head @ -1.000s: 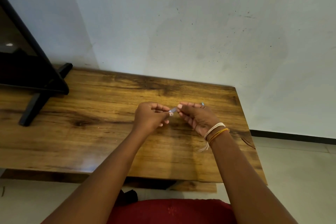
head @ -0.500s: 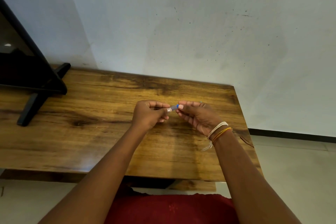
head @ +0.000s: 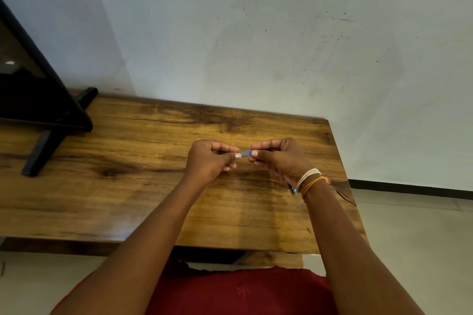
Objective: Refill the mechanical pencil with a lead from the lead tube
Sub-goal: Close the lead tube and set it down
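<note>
Low in the frame, red cloth (head: 240,291) across the lap. Just above centre, over the wooden table (head: 128,192), left hand (head: 208,161) and right hand (head: 280,158) pinched from either side on a small blue-and-clear tube (head: 246,153), probably the lead tube. Likely opening it or drawing out a lead; lead itself too fine to see. Dark tip (head: 292,189) under the right wrist, maybe the pencil. Next: gentle, straight pull. Upper left, black stand (head: 46,120); beyond, pale wall (head: 256,33).

Worktop (head: 153,199) lies open around both hands; only the black stand (head: 48,135) blocks the far left, and the wall (head: 256,46) probably closes the back.
</note>
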